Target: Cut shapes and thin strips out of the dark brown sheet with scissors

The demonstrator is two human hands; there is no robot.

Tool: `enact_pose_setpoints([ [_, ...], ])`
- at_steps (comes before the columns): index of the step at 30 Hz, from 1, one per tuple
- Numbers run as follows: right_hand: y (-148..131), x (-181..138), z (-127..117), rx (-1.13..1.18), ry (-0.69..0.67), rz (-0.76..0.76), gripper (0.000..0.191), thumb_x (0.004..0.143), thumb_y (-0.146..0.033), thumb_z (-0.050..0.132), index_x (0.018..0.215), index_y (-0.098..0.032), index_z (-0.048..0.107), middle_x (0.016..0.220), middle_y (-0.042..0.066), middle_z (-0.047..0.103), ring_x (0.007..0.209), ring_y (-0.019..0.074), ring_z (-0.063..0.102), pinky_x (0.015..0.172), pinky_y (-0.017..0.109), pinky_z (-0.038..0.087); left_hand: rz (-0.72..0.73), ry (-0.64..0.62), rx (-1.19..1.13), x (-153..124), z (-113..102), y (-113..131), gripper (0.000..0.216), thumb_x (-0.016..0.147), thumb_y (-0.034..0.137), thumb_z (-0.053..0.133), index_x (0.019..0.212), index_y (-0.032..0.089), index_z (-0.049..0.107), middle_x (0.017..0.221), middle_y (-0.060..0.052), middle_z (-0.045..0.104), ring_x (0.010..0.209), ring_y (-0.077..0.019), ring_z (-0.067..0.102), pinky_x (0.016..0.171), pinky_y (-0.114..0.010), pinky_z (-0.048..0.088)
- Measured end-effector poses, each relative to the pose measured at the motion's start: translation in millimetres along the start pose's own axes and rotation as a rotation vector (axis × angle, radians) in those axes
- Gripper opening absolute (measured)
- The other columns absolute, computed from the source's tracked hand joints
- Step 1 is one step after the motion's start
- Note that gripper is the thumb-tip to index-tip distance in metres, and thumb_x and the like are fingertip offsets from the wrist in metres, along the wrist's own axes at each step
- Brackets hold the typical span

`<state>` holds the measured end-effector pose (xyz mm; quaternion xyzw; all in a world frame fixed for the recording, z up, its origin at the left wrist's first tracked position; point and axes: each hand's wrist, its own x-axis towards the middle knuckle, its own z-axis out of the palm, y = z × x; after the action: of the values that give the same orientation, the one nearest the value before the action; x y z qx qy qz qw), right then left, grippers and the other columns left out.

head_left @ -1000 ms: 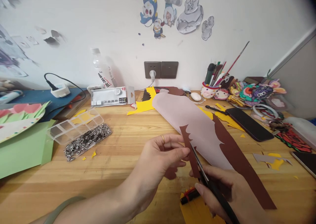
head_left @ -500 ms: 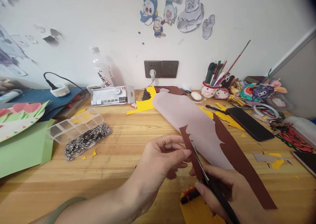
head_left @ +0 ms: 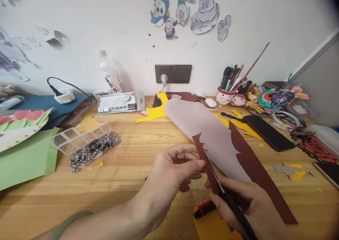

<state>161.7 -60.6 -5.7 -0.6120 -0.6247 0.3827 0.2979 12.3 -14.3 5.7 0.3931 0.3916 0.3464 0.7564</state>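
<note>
My left hand (head_left: 172,169), with a ring on one finger, pinches a narrow brown paper strip (head_left: 204,159) with a jagged edge. My right hand (head_left: 246,204) grips black scissors (head_left: 225,194), and the blades sit in that strip just right of my left thumb. Behind them a pale pink sheet (head_left: 209,134) curls over a long brown paper piece (head_left: 259,176) lying on the wooden desk (head_left: 127,183). Under my right hand lie yellow paper (head_left: 209,226) and a black marker with a red band (head_left: 205,209).
A clear compartment box of metal eyelets (head_left: 87,143) and green paper (head_left: 23,159) lie at the left. A black phone (head_left: 267,131), pen cup (head_left: 225,93), stickers and yellow scraps crowd the back right. A bottle (head_left: 109,74) and wall socket (head_left: 164,74) stand at the back.
Almost nothing has moved; the scissors have crept slightly along the brown strip while my left hand keeps its pinch.
</note>
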Motion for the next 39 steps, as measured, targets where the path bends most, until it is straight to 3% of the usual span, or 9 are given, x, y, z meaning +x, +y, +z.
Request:
enact_pose_setpoints([
  [21,13,1,0,-0.136,-0.026,-0.07,0.017,0.07,-0.019,0.048,0.058,-0.017,0.06,0.041,-0.005,0.045,0.034,0.0089,0.04,0.032,0.017,0.034,-0.018,0.004,-0.017,2,0,2,0.023,0.07,0.028,0.063,0.091,0.019,0.058,0.069,0.002,0.051,0.055,-0.0059,0.043,0.049,-0.02,0.029],
  [28,6,2,0,-0.164,0.004,-0.101,0.019,0.071,-0.018,0.046,0.058,-0.018,0.059,0.039,-0.006,0.039,0.031,0.0086,0.039,0.031,0.018,0.032,-0.078,0.0,0.04,2,-1,6,0.025,0.072,0.034,0.06,0.091,0.018,0.057,0.075,-0.002,0.059,0.059,-0.0084,0.05,0.055,-0.022,0.036],
  [39,5,1,-3,-0.115,-0.047,-0.033,0.014,0.068,-0.019,0.049,0.06,-0.017,0.061,0.043,-0.004,0.046,0.035,0.0092,0.042,0.033,0.017,0.036,-0.049,0.057,0.029,6,-3,8,0.02,0.07,0.037,0.061,0.074,0.018,0.054,0.068,-0.001,0.059,0.052,-0.01,0.052,0.049,-0.024,0.044],
])
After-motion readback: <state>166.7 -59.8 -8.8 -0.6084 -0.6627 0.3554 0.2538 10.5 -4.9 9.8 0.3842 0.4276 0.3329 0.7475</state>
